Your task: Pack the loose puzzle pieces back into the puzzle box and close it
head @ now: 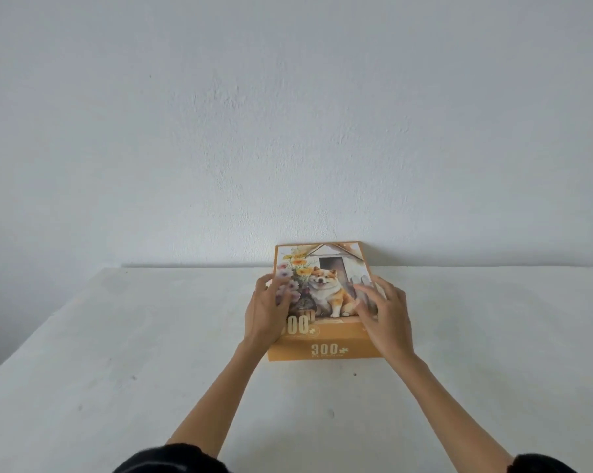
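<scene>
An orange puzzle box [326, 349] lies on the white table [152, 353] near the wall, its lid on. The lid shows a dog beside flowers and the number 300. My left hand [268, 312] rests flat on the lid's left side, fingers spread over the flowers. My right hand [384, 315] lies flat on the lid's right side, fingers straight. No loose puzzle pieces are visible.
A plain white wall [288, 131] rises right behind the box. The table's left edge [32, 329] runs diagonally toward me. Dark sleeves [172, 459] show at the bottom of the view.
</scene>
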Tool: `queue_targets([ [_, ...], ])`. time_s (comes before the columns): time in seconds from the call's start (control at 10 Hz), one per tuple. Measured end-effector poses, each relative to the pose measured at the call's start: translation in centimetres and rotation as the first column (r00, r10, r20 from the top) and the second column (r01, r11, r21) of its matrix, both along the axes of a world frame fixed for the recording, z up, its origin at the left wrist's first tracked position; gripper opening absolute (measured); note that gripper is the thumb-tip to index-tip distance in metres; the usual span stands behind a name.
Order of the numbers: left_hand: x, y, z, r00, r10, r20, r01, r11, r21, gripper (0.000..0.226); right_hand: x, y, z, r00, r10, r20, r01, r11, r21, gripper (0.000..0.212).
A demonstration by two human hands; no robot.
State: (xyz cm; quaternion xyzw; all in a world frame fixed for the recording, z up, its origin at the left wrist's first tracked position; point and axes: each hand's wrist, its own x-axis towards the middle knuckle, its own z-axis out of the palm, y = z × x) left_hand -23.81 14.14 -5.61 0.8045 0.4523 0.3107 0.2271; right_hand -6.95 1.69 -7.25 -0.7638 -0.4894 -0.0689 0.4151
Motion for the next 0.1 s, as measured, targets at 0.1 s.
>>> queue_targets([
  [0.1,-2.13,-2.89,-0.82,0.985,0.052,0.167,-0.042,0.997,-0.062,0.024,-2.07,-2.71,-1.52,1.000,0.006,0.015,-0.009,0.984,0.179,0.033],
])
